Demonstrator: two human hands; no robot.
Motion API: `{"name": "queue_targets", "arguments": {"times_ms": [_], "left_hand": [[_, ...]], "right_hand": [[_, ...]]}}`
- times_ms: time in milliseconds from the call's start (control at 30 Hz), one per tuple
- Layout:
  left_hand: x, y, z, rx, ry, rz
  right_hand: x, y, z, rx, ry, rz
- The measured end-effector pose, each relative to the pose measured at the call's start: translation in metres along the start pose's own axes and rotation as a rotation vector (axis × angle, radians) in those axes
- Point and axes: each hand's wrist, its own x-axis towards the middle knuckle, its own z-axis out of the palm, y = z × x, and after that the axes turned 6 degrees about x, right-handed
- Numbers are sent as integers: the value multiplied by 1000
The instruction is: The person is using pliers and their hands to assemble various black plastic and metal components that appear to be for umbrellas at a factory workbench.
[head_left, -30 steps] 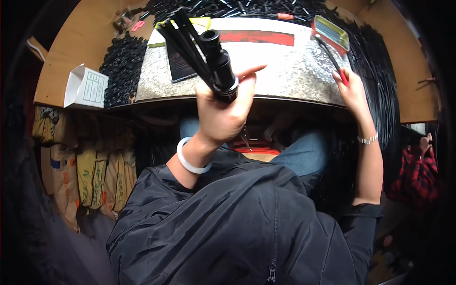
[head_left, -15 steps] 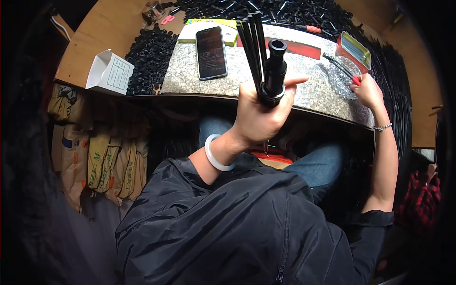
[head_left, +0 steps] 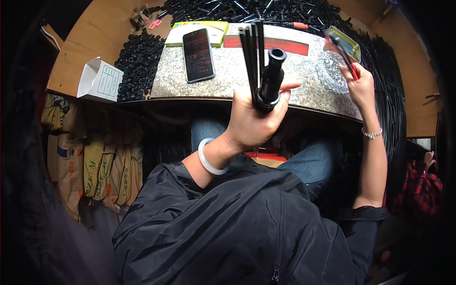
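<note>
In front of my body, my left hand (head_left: 256,116) is closed around a black tubular part (head_left: 271,80) with a ringed, hollow top. Several thin black rods (head_left: 251,52) stand up beside the tube in the same grip. To the right, my raised right hand (head_left: 362,88) is closed on a red-handled tool (head_left: 353,72) with a dark shaft. Its far end is over an open yellow-rimmed box (head_left: 355,53); the exact kind of tool is unclear. Crinkled clear plastic (head_left: 330,71) lies just left of that hand.
A phone (head_left: 198,54) lies on the speckled tabletop (head_left: 166,80) near a red strip (head_left: 285,46) and a yellow-and-white box (head_left: 216,32). Small black parts (head_left: 137,61) are heaped at left, more at the back. Long black rods (head_left: 392,104) line the right; a white carton (head_left: 102,80) stands left.
My right hand has lifted and turned the red-handled tool more upright, bringing its end over the yellow-rimmed box. My left hand still grips the tubular part; the whole view has shifted slightly.
</note>
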Motion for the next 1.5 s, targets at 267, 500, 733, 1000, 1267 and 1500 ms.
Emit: {"name": "queue_targets", "arguments": {"times_ms": [267,500,733,1000,1267,1500], "left_hand": [[-6,-9,15,-126,-57,-5],[-12,5,4,-163,-25,-136],[-9,8,0,-66,-89,51],[-9,10,-2,-73,-14,-51],[-11,4,-1,13,16,134],[-9,3,-4,270,57,233]], "right_hand": [[-68,-104,11,583,119,-791],[-78,-106,24,648,110,-711],[-93,-115,34,1220,-104,-259],[-102,-127,32,1218,-10,-334],[-102,-137,43,1218,128,-193],[-103,-154,37,1051,245,-209]]}}
